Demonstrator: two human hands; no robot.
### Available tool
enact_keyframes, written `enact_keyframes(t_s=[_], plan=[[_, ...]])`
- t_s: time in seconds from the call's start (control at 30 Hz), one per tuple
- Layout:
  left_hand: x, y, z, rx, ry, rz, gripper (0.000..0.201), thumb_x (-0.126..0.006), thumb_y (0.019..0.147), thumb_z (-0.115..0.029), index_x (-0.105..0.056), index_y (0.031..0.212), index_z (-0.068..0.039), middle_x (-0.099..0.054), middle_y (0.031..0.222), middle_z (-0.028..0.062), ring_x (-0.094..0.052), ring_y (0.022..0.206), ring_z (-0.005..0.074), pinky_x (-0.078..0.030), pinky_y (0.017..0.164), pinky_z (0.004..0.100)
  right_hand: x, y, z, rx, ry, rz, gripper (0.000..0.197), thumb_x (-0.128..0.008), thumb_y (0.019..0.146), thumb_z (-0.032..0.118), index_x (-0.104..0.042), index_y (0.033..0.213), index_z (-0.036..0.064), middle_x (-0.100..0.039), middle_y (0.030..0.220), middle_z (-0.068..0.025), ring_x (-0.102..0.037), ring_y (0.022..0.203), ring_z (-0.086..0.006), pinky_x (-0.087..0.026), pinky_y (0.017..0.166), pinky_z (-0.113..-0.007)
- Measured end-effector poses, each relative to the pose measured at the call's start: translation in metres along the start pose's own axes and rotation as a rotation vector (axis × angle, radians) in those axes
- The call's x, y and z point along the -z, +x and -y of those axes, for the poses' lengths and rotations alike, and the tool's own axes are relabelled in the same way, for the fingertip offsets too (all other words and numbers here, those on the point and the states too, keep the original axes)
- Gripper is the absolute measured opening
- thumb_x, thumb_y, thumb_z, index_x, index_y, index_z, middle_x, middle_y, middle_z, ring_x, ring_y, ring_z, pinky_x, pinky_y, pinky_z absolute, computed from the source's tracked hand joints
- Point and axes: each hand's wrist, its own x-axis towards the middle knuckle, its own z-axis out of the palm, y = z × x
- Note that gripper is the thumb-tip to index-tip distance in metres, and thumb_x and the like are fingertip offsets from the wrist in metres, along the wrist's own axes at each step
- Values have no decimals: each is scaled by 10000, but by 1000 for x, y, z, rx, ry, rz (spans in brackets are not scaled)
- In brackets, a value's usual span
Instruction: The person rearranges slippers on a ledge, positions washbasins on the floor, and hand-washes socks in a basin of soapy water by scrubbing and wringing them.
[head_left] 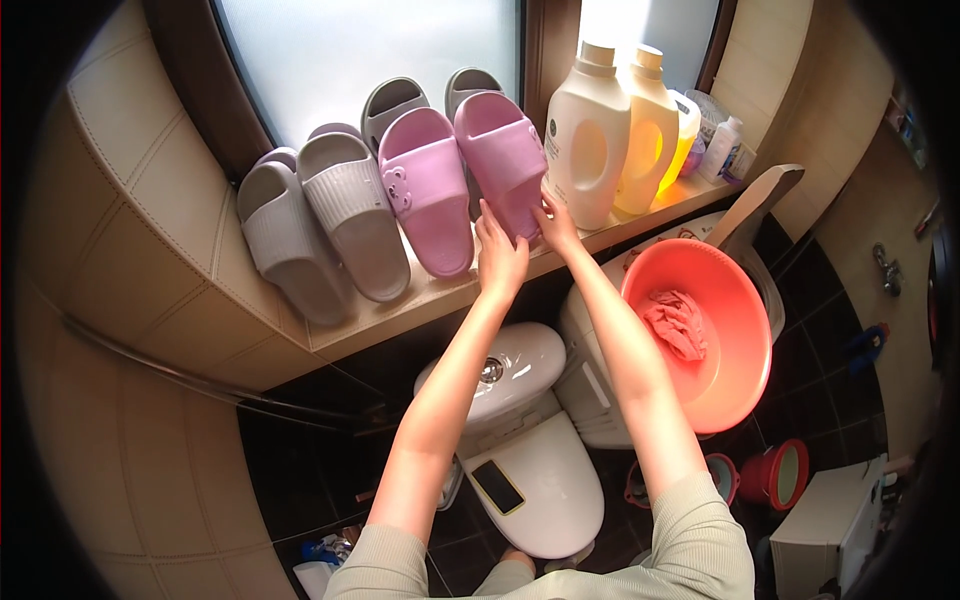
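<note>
Both my hands are at the right-hand pink slipper (pixel 503 172), which leans upright on the window ledge, sole end down. My left hand (pixel 502 258) grips its lower left edge, with fingers along the side and near the bottom. On the opposite edge, my right hand (pixel 556 222) closes with its fingertips against the slipper's side. Just left of it stands the matching pink slipper (pixel 437 215), with a bear figure on its strap. Two grey slippers (pixel 352 225) lean farther left, and more dark grey slippers (pixel 396 110) show behind the pink ones.
Large cream detergent bottles (pixel 588 140) stand right of the slippers. Below the ledge is a white toilet (pixel 550 490) with a phone (pixel 497 487) on its lid. A red basin (pixel 745 330) holding a wet reddish cloth (pixel 675 325) sits at the right. Small buckets (pixel 775 473) stand on the dark floor.
</note>
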Motion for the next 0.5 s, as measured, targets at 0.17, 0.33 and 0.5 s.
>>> enact_keyframes(t_s=[0.17,0.33,0.5], plan=[[-2,-4,1,-46,56,-12,790,-530,716,-135,-49,1317,42,-278,1215,264,-474,998,393,-454,788,410,9,7,-2,-48,-44,104,545,-565,774,167,-370,1280,113,-584,971,-135,-596,722,-181,-472,642,-303],[4,-12,0,16,22,105,792,-534,723,-157,-52,1321,34,-279,1224,259,-438,1038,390,-431,815,410,13,-5,7,-136,-14,59,581,-568,800,174,-308,1320,151,-500,1047,-88,-526,519,-110,-445,465,-244],[2,-24,-9,30,13,109,771,-530,732,-158,-68,1321,29,-290,1220,248,-535,907,349,-438,786,405,30,-17,16,-75,-53,29,567,-577,788,199,-340,1300,143,-457,1128,-121,-555,581,-120,-459,510,-245]])
